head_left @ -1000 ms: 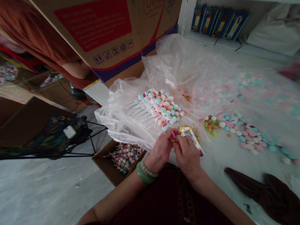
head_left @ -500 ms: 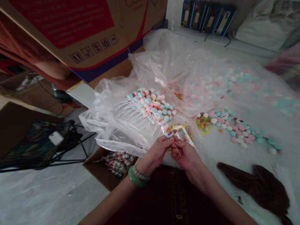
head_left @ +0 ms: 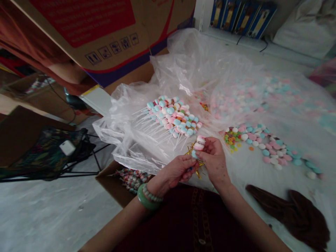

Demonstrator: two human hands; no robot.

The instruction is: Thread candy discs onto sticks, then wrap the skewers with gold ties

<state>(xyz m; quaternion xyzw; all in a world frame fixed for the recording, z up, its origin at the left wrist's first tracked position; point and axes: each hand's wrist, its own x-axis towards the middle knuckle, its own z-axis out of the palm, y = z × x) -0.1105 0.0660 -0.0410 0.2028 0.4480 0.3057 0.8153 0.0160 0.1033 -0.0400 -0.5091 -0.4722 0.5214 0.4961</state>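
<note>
A candy skewer [head_left: 200, 142] with pink, white and blue marshmallow-like pieces stands between my hands, near the front edge of the table. My left hand [head_left: 180, 170] is closed low on it, fingertips pinched just under the blue piece; its stick is mostly hidden. My right hand [head_left: 214, 160] is closed around its right side, thumb against the blue piece. Gold twist ties [head_left: 200, 171] show beside and below the fingers; whether a hand grips one, I cannot tell. Just beyond lies a pile of finished candy skewers [head_left: 174, 115], white sticks pointing left and toward me.
Loose pastel candies [head_left: 273, 147] and small gummy rings [head_left: 232, 137] lie to the right. A clear plastic sheet [head_left: 126, 140] spreads under the skewers. A brown cloth [head_left: 296, 213] is at the front right. A large carton [head_left: 112, 45] stands back left; a box of skewers [head_left: 111, 185] sits below.
The candy skewer has been brought more upright, and my right hand has moved up from below to its right side. My left hand stays low on it. The view has shifted slightly.
</note>
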